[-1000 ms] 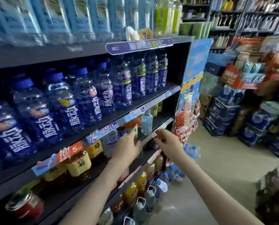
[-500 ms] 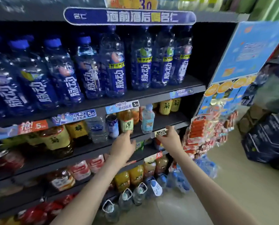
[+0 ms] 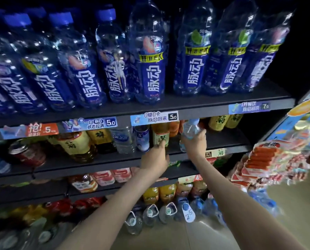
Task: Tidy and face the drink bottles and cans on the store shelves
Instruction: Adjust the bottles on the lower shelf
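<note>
My right hand point(image 3: 195, 141) is closed around a small clear water bottle point(image 3: 189, 129) with a pale blue cap, standing on the second shelf point(image 3: 228, 141). My left hand point(image 3: 155, 159) reaches to an amber tea bottle point(image 3: 160, 134) with a green label just left of it, fingertips touching its lower part; its grip is hidden. A blue-and-white can point(image 3: 142, 139) and a clear water bottle point(image 3: 122, 139) stand further left. Large yellow-labelled tea bottles point(image 3: 74, 147) and a red can point(image 3: 27, 154) fill the left of that shelf.
Tall blue-labelled drink bottles point(image 3: 152, 69) line the shelf above, with price tags point(image 3: 154, 118) on its edge. Lower shelves hold juice bottles point(image 3: 166, 193) and big water jugs point(image 3: 150, 215) on the floor. Hanging snack packs point(image 3: 266, 159) stick out at the right end.
The view has closed in on the shelves. My right hand rose from the shelf edge and took hold of the small water bottle. My left hand moved up to the amber tea bottle.
</note>
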